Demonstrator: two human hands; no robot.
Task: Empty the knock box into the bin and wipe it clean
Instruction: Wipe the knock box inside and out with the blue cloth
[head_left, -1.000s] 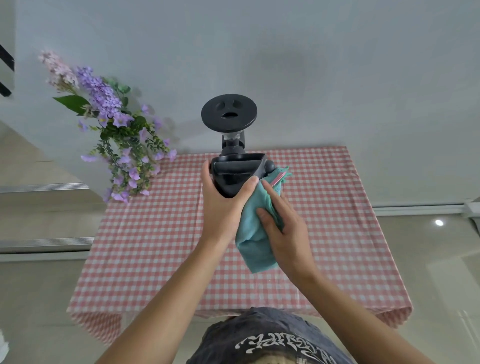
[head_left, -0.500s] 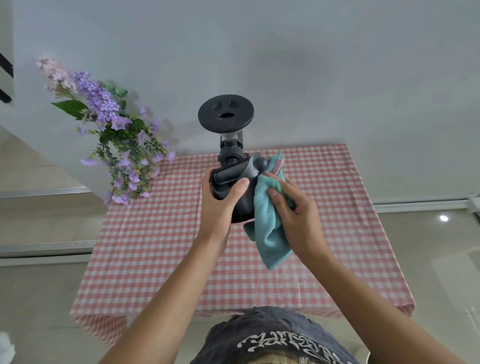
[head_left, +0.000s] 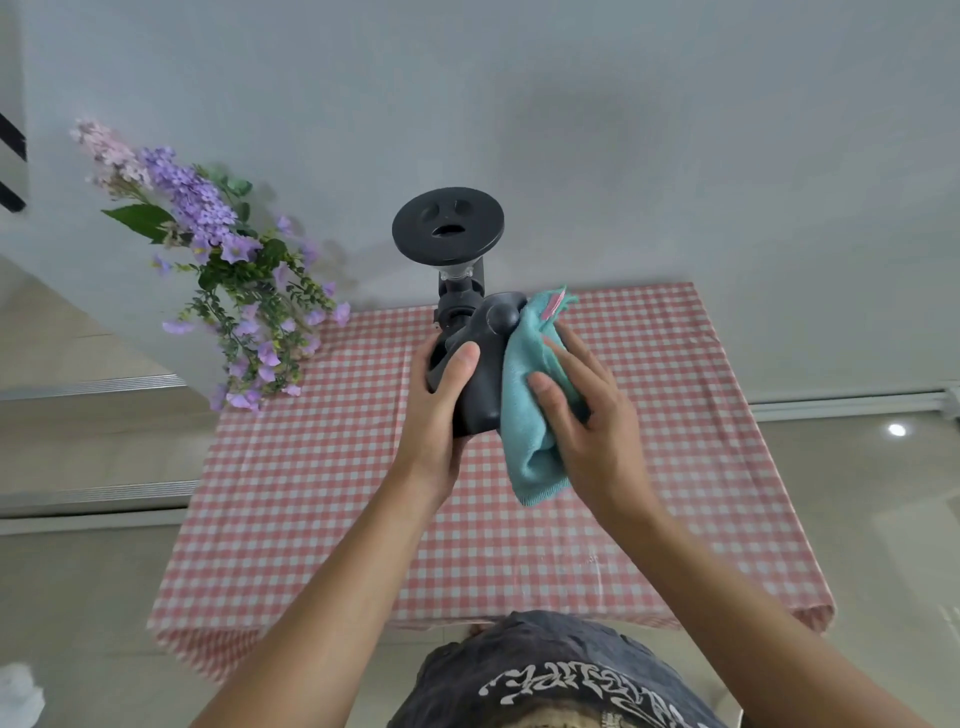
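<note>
The black knock box is held in the air above the table, tilted so its opening faces left. My left hand grips its left side, thumb over the rim. My right hand presses a teal cloth flat against the box's right outer wall. The cloth hangs below my palm, and a pink label shows at its top corner. The inside of the box is hidden. No bin is in view.
A table with a pink-and-white checked cloth lies below my hands. A black stand with a round disc top stands at the table's far edge, just behind the box. Purple flowers lean over the far left corner. A white wall is behind.
The knock box has been turned from opening-up to tilted on its side. My right hand with the cloth has slid up along the box's right wall.
</note>
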